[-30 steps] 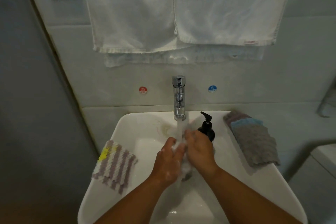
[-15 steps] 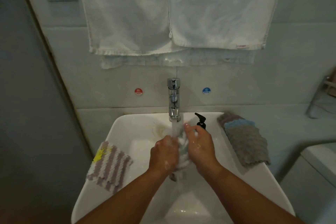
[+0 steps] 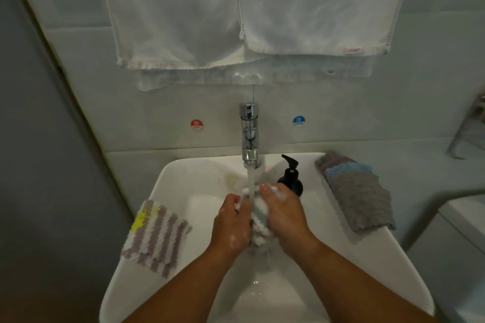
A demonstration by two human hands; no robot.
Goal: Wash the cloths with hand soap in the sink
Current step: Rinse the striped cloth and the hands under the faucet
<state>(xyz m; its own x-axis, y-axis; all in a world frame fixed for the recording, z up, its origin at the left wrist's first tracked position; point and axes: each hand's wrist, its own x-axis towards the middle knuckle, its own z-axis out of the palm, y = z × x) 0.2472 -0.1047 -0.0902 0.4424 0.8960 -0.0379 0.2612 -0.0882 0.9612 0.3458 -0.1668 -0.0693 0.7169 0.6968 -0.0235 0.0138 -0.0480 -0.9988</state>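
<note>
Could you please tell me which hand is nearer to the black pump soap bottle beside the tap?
Right. The right hand is just in front of the black pump soap bottle; the left hand is farther left, beyond the soapy white-and-blue cloth both grip.

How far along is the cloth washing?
Soap is on: the left hand and right hand grip one sudsy cloth under the running tap. The striped cloth on the sink's left rim may be done; I cannot tell. The folded stack on the right rim seems unwashed.

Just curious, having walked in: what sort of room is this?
Probably a bathroom: a white sink under a running chrome tap, a soap pump bottle on its rim, and white towels hanging on the wall.
</note>
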